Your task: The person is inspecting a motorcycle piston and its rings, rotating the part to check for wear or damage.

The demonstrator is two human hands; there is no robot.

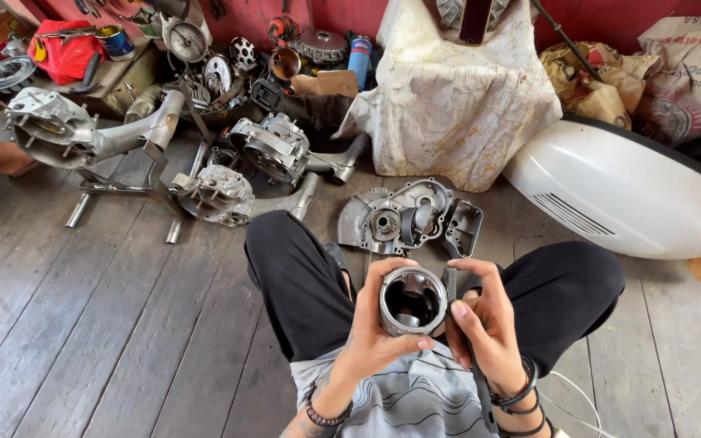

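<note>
Head view. We sit cross-legged on a plank floor (107, 341) and hold a short metal cylinder (412, 301), open at the end that faces us, in front of the lap and clear of the floor. The left hand (375, 328) is wrapped around its lower and left side, fingers curled closed on the wall, thumb along the bottom rim. The right hand (484, 320) is partly closed: its thumb and fingertips rest against the cylinder's right side, and it also has hold of a thin dark strip-like tool (450, 284) that stands upright just beside the rim. We cannot tell what the tool is, nor how far down it runs.

On the floor just beyond the knees lies an open engine case half (395, 215) with a gear in it. Further left are two more engine cases (273, 150) and a long-armed casing (58, 130) on a stand. A stained cloth cover (456, 97) and a white body panel (618, 195) stand to the right.

Our judgement on the step in hand, an inspection of the bore: the left hand should carry the full weight so that the right is free to steer the tool. We should keep the open end turned to the light, turn the cylinder slowly, and keep the tool edge off the inner wall, since a scratch there is the likely fault.
</note>
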